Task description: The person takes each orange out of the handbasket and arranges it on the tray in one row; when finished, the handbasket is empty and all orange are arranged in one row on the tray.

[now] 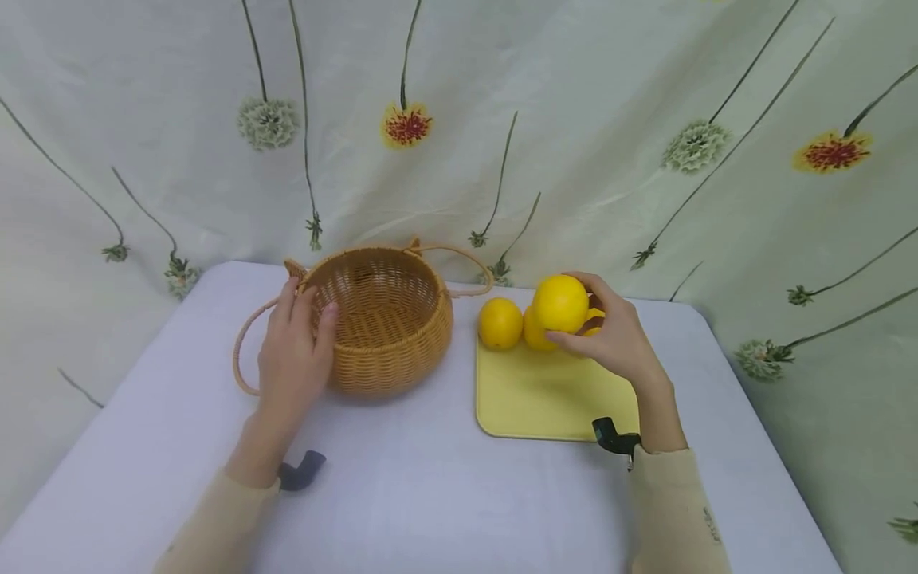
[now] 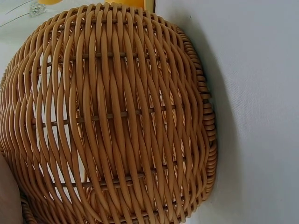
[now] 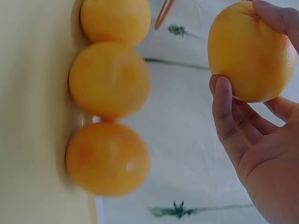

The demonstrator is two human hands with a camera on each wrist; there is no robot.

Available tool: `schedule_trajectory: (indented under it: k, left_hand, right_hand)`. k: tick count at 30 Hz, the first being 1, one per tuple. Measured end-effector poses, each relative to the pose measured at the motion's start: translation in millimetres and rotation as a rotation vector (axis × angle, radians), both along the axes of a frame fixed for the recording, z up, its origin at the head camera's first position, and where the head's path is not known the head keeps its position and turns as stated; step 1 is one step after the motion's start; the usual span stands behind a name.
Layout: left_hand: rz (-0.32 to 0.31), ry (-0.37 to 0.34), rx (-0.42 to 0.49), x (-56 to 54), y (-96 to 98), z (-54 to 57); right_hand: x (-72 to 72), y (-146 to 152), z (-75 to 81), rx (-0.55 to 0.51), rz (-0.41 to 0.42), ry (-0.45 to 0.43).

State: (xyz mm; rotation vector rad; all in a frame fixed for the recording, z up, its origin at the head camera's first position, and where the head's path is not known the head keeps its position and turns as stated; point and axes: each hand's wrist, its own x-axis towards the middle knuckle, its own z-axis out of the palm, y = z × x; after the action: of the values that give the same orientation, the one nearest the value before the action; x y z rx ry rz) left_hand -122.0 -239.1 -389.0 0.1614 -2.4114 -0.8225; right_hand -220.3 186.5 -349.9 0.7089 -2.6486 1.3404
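Observation:
A round wicker basket (image 1: 387,367) stands left of centre, and its woven wall (image 2: 117,112) fills most of the left wrist view. My left hand (image 1: 294,351) grips its left rim, the fingers toward the outside and the thumb over the opening. Raised above a yellow tray (image 1: 552,399), an orange (image 1: 561,304) is held between the thumb and fingers of my right hand (image 1: 617,335). Three more oranges show in the right wrist view: a top one (image 3: 115,18), a middle one (image 3: 110,80) and a lower one (image 3: 107,158), in a row on the tray.
The basket's two loop handles hang outward, a left handle (image 1: 240,351) and a right handle (image 1: 469,253). A white cloth covers the table (image 1: 416,494). Behind it hangs a flower-printed curtain (image 1: 574,119).

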Motion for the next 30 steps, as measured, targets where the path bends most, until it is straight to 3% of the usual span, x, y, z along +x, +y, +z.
schedule_trajectory:
  k: [15, 24, 30]
  left_hand:
    - [-0.013, 0.001, -0.001, -1.4, 9.7, 2.6]
    - [-0.011, 0.002, 0.004, -1.8, 5.3, 1.7]
    - [-0.003, 0.010, 0.004, -2.2, 4.3, 0.5]
  right_hand:
    - [-3.6, 93, -7.7, 0.166, -0.212, 0.015]
    - [-18.3, 108, -28.2, 0.236, -0.280, 0.004]
    - [-24.3, 110, -36.8, 0.277, -0.322, -0.067]
